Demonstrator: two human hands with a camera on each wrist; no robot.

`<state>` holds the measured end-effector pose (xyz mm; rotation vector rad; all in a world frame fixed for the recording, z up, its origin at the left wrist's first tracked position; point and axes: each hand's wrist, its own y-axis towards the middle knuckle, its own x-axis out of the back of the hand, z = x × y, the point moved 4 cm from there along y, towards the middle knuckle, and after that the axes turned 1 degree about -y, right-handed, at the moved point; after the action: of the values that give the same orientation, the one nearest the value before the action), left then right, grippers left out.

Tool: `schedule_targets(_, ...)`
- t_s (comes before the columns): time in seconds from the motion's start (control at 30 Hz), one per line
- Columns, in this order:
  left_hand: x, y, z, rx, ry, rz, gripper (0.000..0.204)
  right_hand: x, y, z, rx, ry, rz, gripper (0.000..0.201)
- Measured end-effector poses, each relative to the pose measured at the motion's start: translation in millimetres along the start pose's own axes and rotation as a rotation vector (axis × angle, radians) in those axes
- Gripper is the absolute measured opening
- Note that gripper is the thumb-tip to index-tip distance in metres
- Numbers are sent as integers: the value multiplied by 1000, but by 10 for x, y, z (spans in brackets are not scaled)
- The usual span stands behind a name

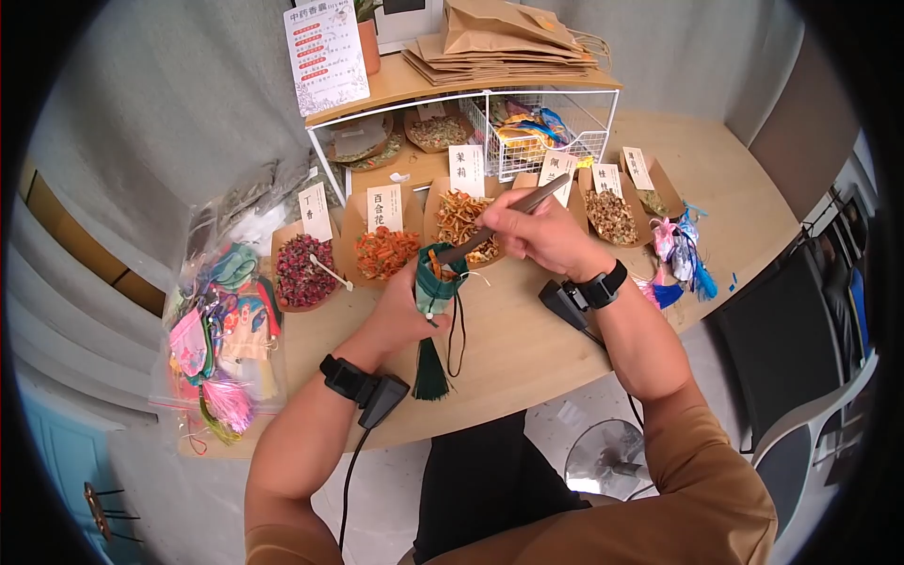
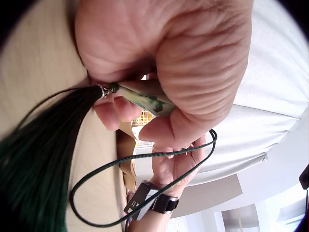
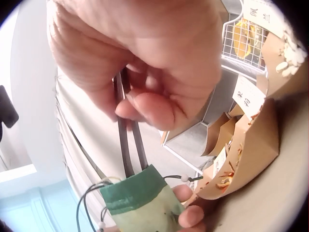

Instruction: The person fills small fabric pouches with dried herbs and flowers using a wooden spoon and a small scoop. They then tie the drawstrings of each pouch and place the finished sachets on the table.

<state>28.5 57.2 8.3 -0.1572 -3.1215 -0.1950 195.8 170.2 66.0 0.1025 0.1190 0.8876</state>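
Note:
My left hand [image 1: 400, 303] grips a small green drawstring pouch [image 1: 436, 294] by its sides, mouth upward. A dark green tassel [image 1: 431, 372] hangs below it, beside a looped cord [image 2: 104, 176]. In my right hand [image 1: 546, 235] is a pair of dark metal tongs [image 3: 126, 145], pinched between thumb and fingers. Both prongs point down into the pouch's mouth, so their tips are hidden. Orange dried bits show at the opening in the head view. Just behind the hands stand paper trays of dried orange petals [image 1: 386, 252] and yellow-brown dried flowers [image 1: 461, 218].
A tray of dark red buds [image 1: 306, 273] with a white scoop [image 1: 330, 270] stands left. Bagged pouches [image 1: 221, 330] lie at the left edge, tasselled pouches [image 1: 680, 250] at the right. Behind is a shelf [image 1: 395, 99] with paper bags [image 1: 508, 42] and a wire basket [image 1: 556, 151].

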Motion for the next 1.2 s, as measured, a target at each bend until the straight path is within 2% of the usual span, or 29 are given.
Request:
schedule_targets(0.03,2,-1,-7,-13,9,0,48,-33,-17,13,6,-161,-14,15)
schedule_targets(0.13,3,-17,-43,-16,38,-9,47,-141,-23,-47,-10,-178,123,16)
schedule_targets(0.17,-2,-21,-49,-13,49,-11,46,-134,-32,-40,-25,-174,76,15)
schedule_targets(0.3,71,2,117,21,3,26,47,33,43,-71,32,184,37,17)
schedule_targets(0.4,83,5,160,33,-69,23,48,124,88,-43,61,382,-89,21)
schedule_targets(0.43,84,4,172,34,-102,23,48,172,106,-64,68,356,-153,23)
schedule_targets(0.53,68,-5,153,38,-146,40,48,246,129,-79,122,-42,-313,27)
schedule_targets(0.67,61,-9,110,89,-128,61,47,210,133,-128,156,-400,-228,20)
schedule_targets(0.7,65,-15,106,81,-127,64,46,221,167,-165,215,-407,-283,15)
schedule_targets(0.83,60,-14,112,84,-149,61,48,212,161,-222,125,-425,-167,16)
schedule_targets(1.03,46,-27,104,89,-174,52,51,231,158,-220,70,-623,-194,12)
schedule_targets(1.2,50,-23,87,102,-180,59,52,278,182,-231,182,-601,-286,13)
